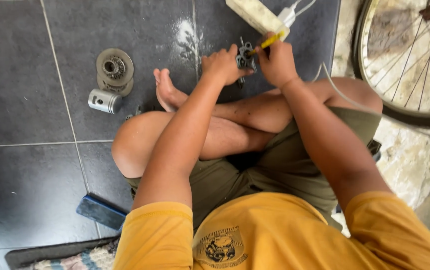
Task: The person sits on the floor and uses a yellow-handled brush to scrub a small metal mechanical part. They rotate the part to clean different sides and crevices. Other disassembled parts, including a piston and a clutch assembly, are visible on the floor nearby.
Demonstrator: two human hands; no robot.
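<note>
I sit cross-legged on a dark tiled floor. My left hand (221, 65) grips a small dark metal part (245, 56) held just above the floor. My right hand (276, 62) is closed around a yellow-handled tool (271, 40), whose tip meets the top of the metal part. Both hands sit close together past my crossed shins. The lower portion of the part is hidden behind my fingers.
A round toothed metal gear (114, 70) and a silver piston-like cylinder (105, 101) lie on the tiles at left. A white power strip (256, 16) with a plug lies beyond my hands. A bicycle wheel (409, 60) stands at right. A blue flat object (100, 211) lies by my left knee.
</note>
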